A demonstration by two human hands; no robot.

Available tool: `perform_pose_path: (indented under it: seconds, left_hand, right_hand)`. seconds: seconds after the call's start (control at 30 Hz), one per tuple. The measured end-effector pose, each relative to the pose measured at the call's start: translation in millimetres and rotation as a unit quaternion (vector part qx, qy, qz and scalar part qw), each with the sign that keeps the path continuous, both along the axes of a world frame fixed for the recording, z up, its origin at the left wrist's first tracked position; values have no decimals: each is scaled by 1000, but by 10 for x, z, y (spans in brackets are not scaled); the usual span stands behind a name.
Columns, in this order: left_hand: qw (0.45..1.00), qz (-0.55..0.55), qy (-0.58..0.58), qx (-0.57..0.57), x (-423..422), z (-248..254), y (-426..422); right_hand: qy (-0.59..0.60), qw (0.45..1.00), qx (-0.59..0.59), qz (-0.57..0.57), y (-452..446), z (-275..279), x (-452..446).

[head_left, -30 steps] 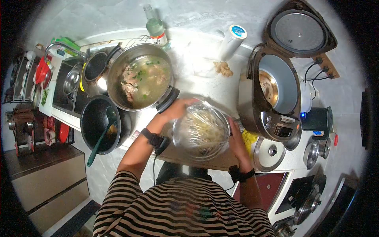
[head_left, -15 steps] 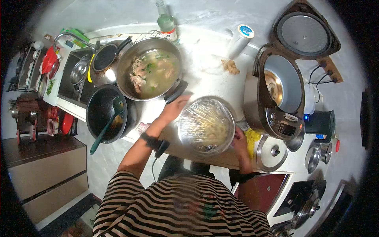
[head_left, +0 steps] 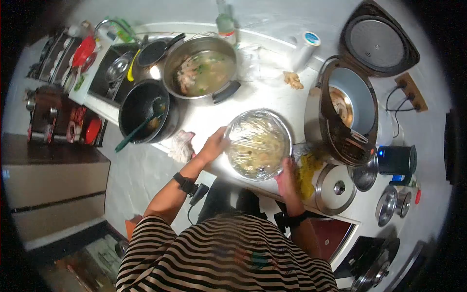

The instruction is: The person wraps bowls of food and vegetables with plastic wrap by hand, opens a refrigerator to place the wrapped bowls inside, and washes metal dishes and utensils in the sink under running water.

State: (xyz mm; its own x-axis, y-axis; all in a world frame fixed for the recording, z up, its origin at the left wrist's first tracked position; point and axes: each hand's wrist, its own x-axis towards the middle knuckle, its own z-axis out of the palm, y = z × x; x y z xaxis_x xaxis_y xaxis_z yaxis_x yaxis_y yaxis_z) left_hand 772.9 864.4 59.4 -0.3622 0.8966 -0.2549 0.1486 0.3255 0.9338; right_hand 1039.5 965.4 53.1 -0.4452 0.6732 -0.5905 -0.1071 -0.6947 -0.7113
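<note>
A round metal bowl [head_left: 258, 145] with clear plastic wrap stretched over its top is between my hands at the counter's front edge. Pale yellowish food shows through the wrap. My left hand [head_left: 214, 146] grips the bowl's left side, and my right hand [head_left: 288, 176] holds its lower right rim, thumb up along the edge. The fingers under the bowl are hidden. Left of the bowl, a crumpled cloth [head_left: 182, 147] lies at the counter edge. To the right of my right hand are a yellow cloth-like item [head_left: 307, 176] and a metal lid [head_left: 335, 190].
A pot of soup with meat [head_left: 204, 73] stands behind, beside a black pot [head_left: 146, 114] with a green ladle. At right is an open rice cooker [head_left: 335, 117]. Ginger [head_left: 293, 80], a plastic-wrap roll [head_left: 305, 51] and a glass bottle [head_left: 225, 24] sit at the back.
My left hand has come down from near the soup pot's handle onto the bowl's left side. My right hand has moved further onto the rim. The head view has shifted.
</note>
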Motion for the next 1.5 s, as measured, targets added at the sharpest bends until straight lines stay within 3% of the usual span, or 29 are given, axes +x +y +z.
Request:
perform_pose_path:
  seconds: [0.07,0.2,0.27,0.33,0.43,0.53,0.67,0.73,0.83,0.9,1.0,1.07,1.2,1.33,1.5]
  left_hand:
    - [1000,9,-7,12,141,151,-140]
    - [996,52,-75,11,410,493,-496]
    - [985,88,-144,-26,503,640,-709]
    - [961,135,-240,-24,555,690,-943]
    - [930,186,-316,37,634,941,-1354]
    - [887,218,-407,-6,623,1011,-1986]
    - [886,248,-386,-69,735,1187,-3027]
    - [873,277,-401,-32,803,1054,-3643]
    - [861,337,-377,47,936,1265,-4373]
    - [844,377,-371,94,1041,1315,-4831]
    - [806,442,-371,134,1128,1329,-5558]
    - [771,486,-374,170,1125,1332,-5938]
    - [739,537,-331,237,1120,1278,-6598]
    - [690,590,-316,276,916,1430,-7069]
    - [640,643,-319,274,383,1534,-7577]
  right_hand:
    - [85,996,0,-20,-33,2,20]
    - [142,988,-64,-10,-55,50,83]
    - [131,990,-45,11,-157,374,-8]
    - [103,994,-24,41,-301,594,-80]
    - [159,981,-10,113,-570,705,-145]
    - [172,969,-48,173,-980,686,-247]
    - [143,958,-56,242,-1723,777,-497]
    - [156,949,-78,264,-2169,915,-687]
    - [259,908,-189,270,-2875,1008,-971]
    - [248,902,-234,264,-3374,788,-1151]
    - [257,892,-120,352,-4153,636,-1418]
    - [218,882,-181,377,-4500,767,-1710]
    - [150,877,-83,449,-5174,1153,-2201]
    - [106,834,-23,541,-5757,1371,-2809]
    - [109,718,-29,687,-6246,1295,-3765]
